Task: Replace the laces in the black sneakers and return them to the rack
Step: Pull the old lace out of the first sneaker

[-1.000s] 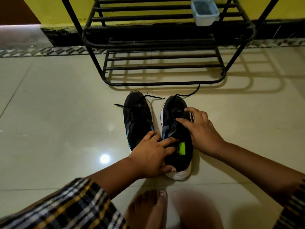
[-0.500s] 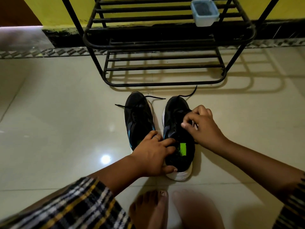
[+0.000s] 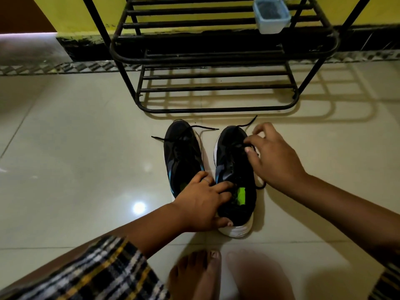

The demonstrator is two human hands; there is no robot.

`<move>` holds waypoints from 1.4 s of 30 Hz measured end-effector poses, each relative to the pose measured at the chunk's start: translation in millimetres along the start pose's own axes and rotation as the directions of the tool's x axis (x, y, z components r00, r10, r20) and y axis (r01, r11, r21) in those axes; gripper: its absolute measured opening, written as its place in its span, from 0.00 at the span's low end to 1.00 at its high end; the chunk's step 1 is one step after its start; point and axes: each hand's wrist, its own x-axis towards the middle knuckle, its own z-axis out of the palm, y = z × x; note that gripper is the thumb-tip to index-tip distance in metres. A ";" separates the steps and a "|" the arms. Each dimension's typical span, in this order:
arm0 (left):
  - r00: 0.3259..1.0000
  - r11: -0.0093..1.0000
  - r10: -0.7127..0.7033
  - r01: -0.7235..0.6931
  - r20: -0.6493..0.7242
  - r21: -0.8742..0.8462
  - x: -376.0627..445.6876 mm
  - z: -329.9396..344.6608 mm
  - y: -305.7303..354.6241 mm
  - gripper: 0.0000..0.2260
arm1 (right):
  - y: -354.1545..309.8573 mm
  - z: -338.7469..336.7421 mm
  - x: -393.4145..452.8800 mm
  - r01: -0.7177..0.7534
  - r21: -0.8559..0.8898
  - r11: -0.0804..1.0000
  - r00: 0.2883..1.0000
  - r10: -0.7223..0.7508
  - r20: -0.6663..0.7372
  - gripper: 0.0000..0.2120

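Pinching black lace (image 3: pixel 249 146), right grip (image 3: pixel 275 156); left grip (image 3: pixel 201 204) clasping right sneaker (image 3: pixel 231 167) heel.

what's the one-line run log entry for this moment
phase: unlacing | left hand: holds right sneaker heel | right hand: pinches lace | left sneaker: on floor | rack: no shoes

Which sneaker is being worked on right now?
The right sneaker, with the green patch inside. The left hand holds its heel; the right hand pinches its lace. The left sneaker is untouched.
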 end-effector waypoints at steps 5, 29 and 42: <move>1.000 1.000 -0.006 0.006 0.007 0.002 0.0 -1.2 2.0 0.29 | -16.7 13.9 5.8 0.131 -0.206 0.970 0.956 -0.068 0.286 0.14; 1.000 1.000 0.002 -0.002 0.002 -0.011 -1.2 -1.2 1.5 0.27 | 45.1 7.5 16.5 -0.587 0.523 0.618 0.801 0.535 0.267 0.06; 1.000 1.000 -0.004 0.004 -0.008 -0.012 -2.0 -0.7 1.7 0.28 | 12.2 12.3 8.2 -0.130 -0.013 0.991 0.991 0.130 0.039 0.17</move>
